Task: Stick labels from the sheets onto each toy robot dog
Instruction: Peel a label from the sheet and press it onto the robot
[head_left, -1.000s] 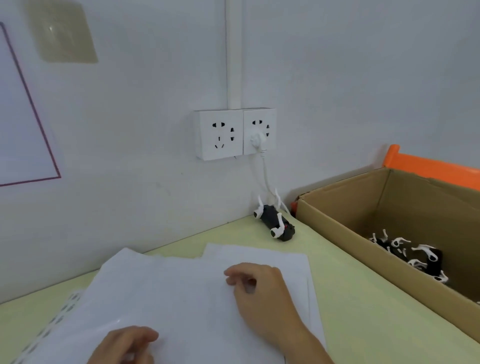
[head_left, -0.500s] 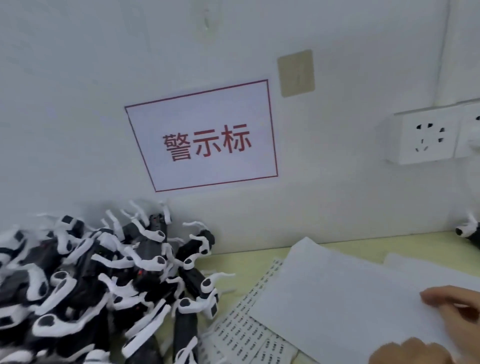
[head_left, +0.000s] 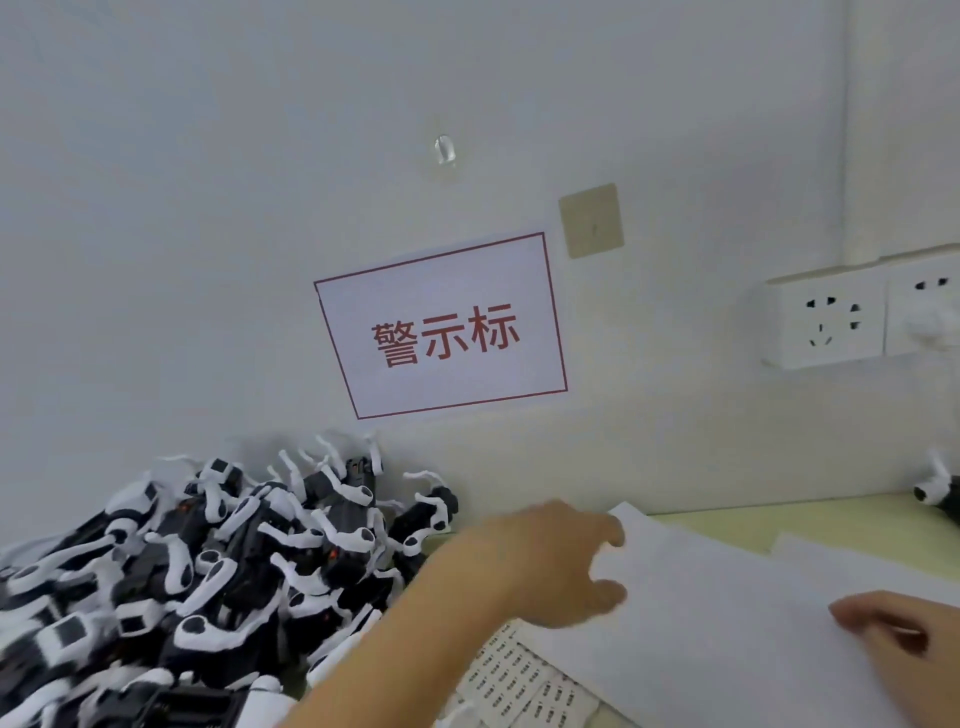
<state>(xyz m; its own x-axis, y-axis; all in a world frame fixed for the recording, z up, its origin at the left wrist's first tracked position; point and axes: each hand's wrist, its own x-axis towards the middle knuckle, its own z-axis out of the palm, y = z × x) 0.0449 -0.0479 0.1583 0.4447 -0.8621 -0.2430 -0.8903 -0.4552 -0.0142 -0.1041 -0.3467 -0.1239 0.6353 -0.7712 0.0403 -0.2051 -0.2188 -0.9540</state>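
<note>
A big pile of black-and-white toy robot dogs (head_left: 234, 571) lies at the left against the wall. One more toy dog (head_left: 937, 491) shows at the right edge. A plain white sheet (head_left: 737, 623) covers the desk in front of me, and a label sheet (head_left: 519, 680) with several small printed labels sticks out from under its left edge. My left hand (head_left: 550, 566) reaches across and grips the white sheet's upper left edge between fingers and thumb. My right hand (head_left: 893, 634) rests on the white sheet at lower right with loosely bent fingers, holding nothing.
A red-framed sign (head_left: 441, 327) with red characters hangs on the white wall. Wall sockets (head_left: 831, 319) are at the right, one with a white plug in it. The pale green desk (head_left: 810, 519) shows behind the sheets.
The view swung left from the sockets and cardboard box to the dog pile. My left hand has come up from the bottom edge and taken hold of the white sheet's edge.
</note>
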